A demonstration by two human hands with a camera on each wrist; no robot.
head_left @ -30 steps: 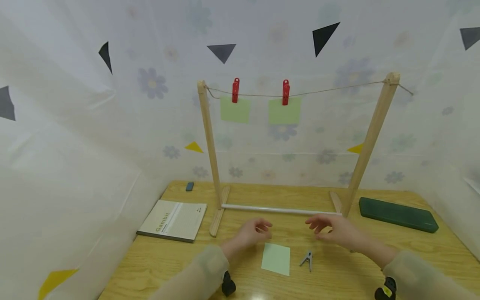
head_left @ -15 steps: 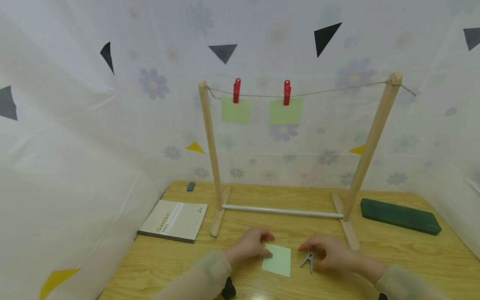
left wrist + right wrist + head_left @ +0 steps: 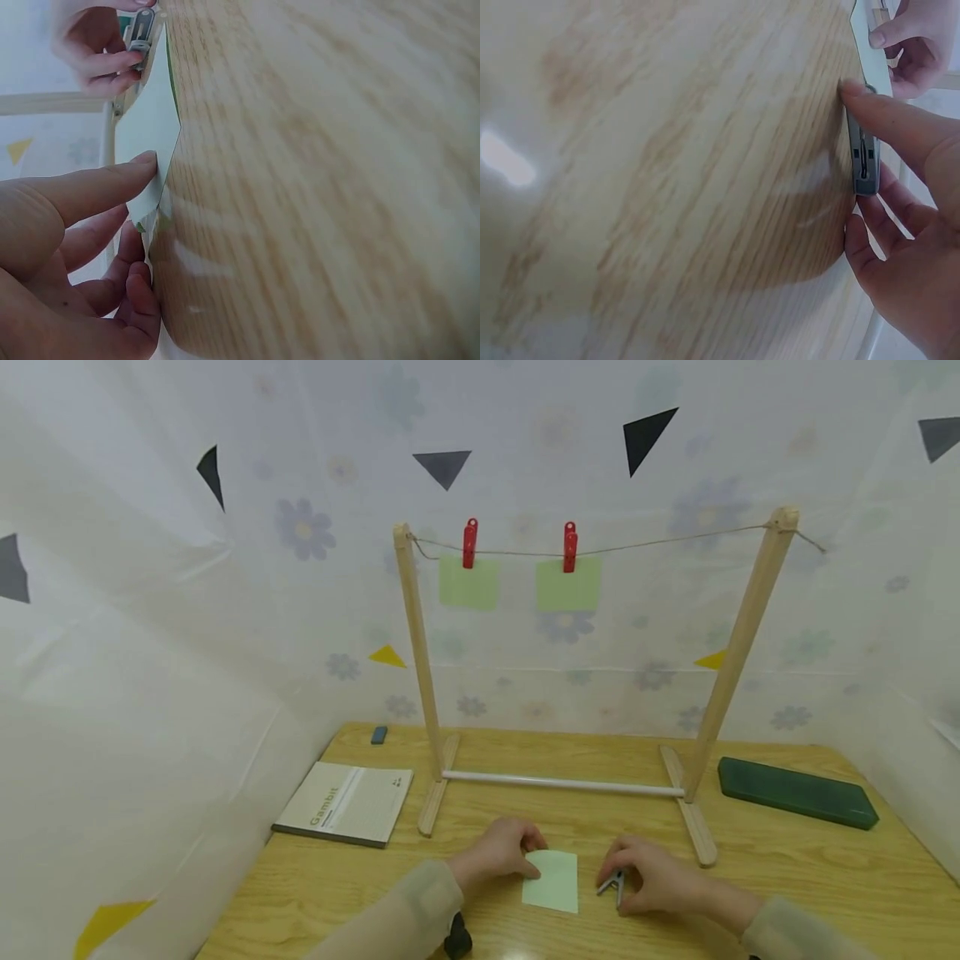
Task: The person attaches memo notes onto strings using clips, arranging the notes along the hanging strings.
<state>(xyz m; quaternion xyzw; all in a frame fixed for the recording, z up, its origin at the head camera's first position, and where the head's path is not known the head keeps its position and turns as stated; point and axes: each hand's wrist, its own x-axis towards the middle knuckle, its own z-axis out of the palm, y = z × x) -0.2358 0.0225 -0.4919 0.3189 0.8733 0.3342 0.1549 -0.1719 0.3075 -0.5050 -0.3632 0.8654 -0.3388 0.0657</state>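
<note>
A pale green square of paper (image 3: 557, 889) lies on the table in the head view. My left hand (image 3: 498, 847) pinches its left edge, thumb on top and fingers at the rim; in the left wrist view that edge of the paper (image 3: 150, 120) is raised off the wood. To its right is a small grey clothespin (image 3: 617, 885), its legs spread in a V. My right hand (image 3: 660, 877) holds the clothespin (image 3: 865, 165) between thumb and fingers, low at the tabletop. Two red clothespins (image 3: 469, 545) fasten two green papers (image 3: 567, 589) to a string.
The string (image 3: 675, 537) spans two wooden posts (image 3: 422, 660) joined by a white rod (image 3: 562, 782) near the table. A notebook (image 3: 348, 802) lies at the left, with a small blue block (image 3: 379, 735) behind it. A dark green long case (image 3: 795, 792) sits at the right.
Both hands have come down toward the table. My left hand has taken the paper's edge, lifting it slightly. My right hand has moved in and closed its fingers about the grey clothespin.
</note>
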